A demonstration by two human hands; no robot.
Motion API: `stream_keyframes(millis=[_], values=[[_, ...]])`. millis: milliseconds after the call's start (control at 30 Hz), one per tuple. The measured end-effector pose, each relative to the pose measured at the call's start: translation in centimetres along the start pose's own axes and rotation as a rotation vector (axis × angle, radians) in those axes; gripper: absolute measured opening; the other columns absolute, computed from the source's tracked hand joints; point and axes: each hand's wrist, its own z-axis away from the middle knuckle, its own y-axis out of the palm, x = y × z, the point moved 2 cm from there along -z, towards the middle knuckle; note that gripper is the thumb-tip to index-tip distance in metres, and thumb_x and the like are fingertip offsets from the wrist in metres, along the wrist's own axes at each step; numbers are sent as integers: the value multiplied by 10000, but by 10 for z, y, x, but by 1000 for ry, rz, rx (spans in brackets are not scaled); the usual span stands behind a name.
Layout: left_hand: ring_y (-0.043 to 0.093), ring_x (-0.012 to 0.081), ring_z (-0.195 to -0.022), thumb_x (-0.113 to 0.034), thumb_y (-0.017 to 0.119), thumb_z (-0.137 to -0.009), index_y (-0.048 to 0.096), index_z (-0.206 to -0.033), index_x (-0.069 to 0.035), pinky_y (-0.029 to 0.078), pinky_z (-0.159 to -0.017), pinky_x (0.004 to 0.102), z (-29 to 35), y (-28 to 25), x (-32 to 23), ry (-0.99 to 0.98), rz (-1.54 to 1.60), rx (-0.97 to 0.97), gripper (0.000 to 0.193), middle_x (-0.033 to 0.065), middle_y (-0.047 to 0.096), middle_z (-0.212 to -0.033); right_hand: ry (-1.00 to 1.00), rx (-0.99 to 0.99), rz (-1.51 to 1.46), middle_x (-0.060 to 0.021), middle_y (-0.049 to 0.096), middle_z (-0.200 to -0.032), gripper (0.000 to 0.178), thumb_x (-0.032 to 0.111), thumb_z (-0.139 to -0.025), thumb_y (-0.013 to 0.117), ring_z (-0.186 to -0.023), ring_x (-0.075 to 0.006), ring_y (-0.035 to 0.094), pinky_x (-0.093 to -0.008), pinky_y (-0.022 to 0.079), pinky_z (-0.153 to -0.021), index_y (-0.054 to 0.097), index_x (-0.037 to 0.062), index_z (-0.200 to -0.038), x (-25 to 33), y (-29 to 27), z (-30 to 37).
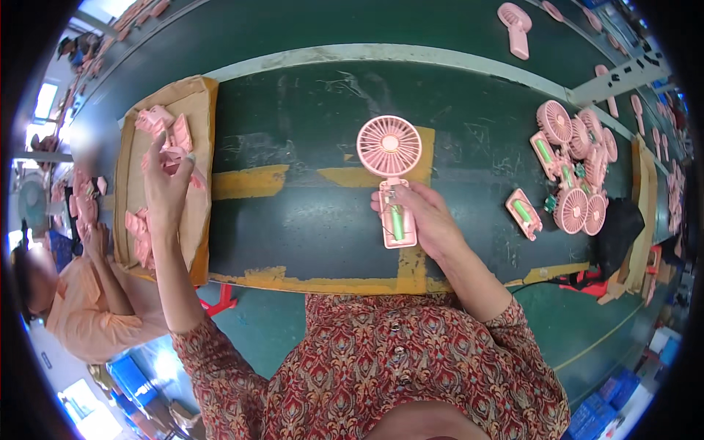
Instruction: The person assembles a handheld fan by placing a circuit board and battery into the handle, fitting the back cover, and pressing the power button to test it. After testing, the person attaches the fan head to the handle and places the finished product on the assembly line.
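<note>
My right hand (433,220) is closed around the handle of a pink handheld fan (390,145), held upright over the middle of the table. The handle's casing lies open, showing a green cylindrical battery (397,221) and thin wires. My left hand (166,192) reaches into a shallow cardboard box (202,147) at the left, thumb and forefinger spread apart. A pink plastic part (173,157) lies between those fingers; whether they touch it I cannot tell. More pink casing parts (139,233) lie in the box.
Several open pink fans (555,123) are piled at the right of the green table (315,242), beside a loose handle with a battery (523,214). A pale rail (381,53) crosses behind; beyond it lies another pink fan (515,29). At far left, a co-worker (92,308) handles pink parts.
</note>
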Motion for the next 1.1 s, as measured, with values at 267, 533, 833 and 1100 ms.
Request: stream_keyframes(millis=[267,533,833,1100], values=[[582,118,-905,5,635,-788,465,-1159,8,486,-787,229,84,79,-101,-139,798,188,408,80,577,-1026,-40,-18,-40,-170,609,-1088,340,207,-953,479,-1000,-222,615,-295,530,-798,487,-44,-1183,-3,0,8],[508,352,-1055,-76,745,-651,561,-1103,-7,434,-891,402,127,105,-119,214,-5,331,492,177,541,-1139,-55,-33,-75,-174,611,-1083,320,196,-955,477,-1002,-227,613,-305,522,-825,499,-44,-1165,-9,-2,3],[633,176,-718,-6,662,-772,656,-881,26,507,-656,284,128,137,-160,225,432,454,113,103,644,-833,-64,8,-87,-170,588,-1132,339,211,-967,456,-1016,-204,598,-297,508,-846,468,-39,-1197,-9,-3,4],[545,109,-609,-22,669,-767,653,-900,16,454,-571,252,120,143,-166,33,364,623,139,61,593,-736,-65,204,-32,-67,551,-1130,386,126,-926,539,-1004,-126,560,-265,489,-846,410,6,-1269,-1,-9,11]])
